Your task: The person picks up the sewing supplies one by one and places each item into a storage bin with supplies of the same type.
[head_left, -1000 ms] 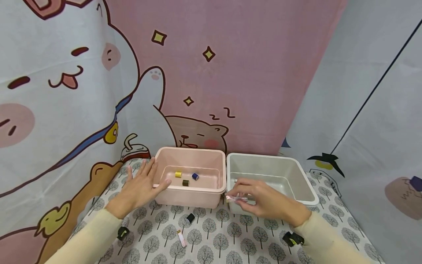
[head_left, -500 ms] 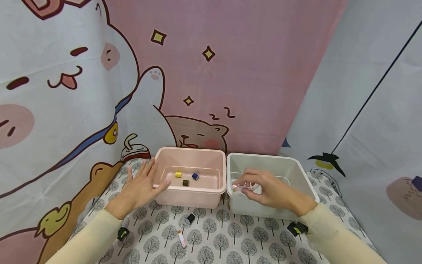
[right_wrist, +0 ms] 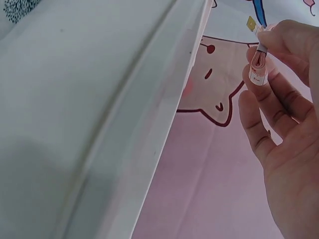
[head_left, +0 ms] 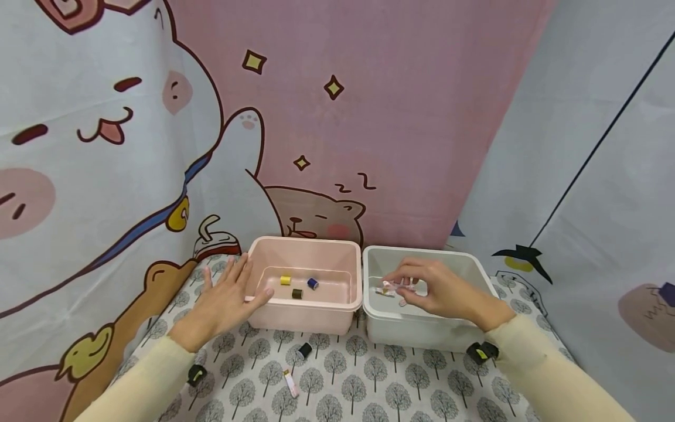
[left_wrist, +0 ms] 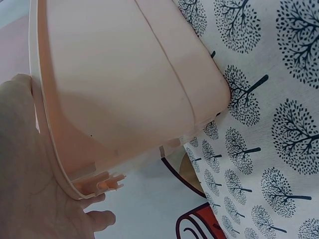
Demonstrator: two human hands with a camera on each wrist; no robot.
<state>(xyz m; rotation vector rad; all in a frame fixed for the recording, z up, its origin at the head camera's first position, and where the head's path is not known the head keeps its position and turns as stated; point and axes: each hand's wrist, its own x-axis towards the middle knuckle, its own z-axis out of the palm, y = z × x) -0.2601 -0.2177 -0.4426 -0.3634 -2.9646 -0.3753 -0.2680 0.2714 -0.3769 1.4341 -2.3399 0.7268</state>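
Note:
My right hand point(head_left: 440, 290) is over the pale grey bin point(head_left: 490, 278). Its thumb and fingers pinch a folded pink tape measure point(right_wrist: 258, 67) with a yellowish end tab. Below that hand, small items point(head_left: 385, 292) lie in the bin, partly hidden by it. My left hand point(head_left: 224, 299) rests against the left side of the pink bin point(head_left: 306, 313), fingers extended and thumb by the front rim. Inside the pink bin are a yellow thread spool point(head_left: 285, 281), a blue spool point(head_left: 313, 283) and a dark green spool point(head_left: 297, 294).
On the tree-print tablecloth point(head_left: 353, 388), in front of the bins, lie a black thread spool point(head_left: 304, 351) and another pink tape measure point(head_left: 290, 383). Both bins stand side by side. A cartoon-printed curtain point(head_left: 401, 117) hangs behind them.
My right hand has moved from the grey bin's front rim up and rightward, further over its inside, still pinching the tape measure. The left hand has stayed put.

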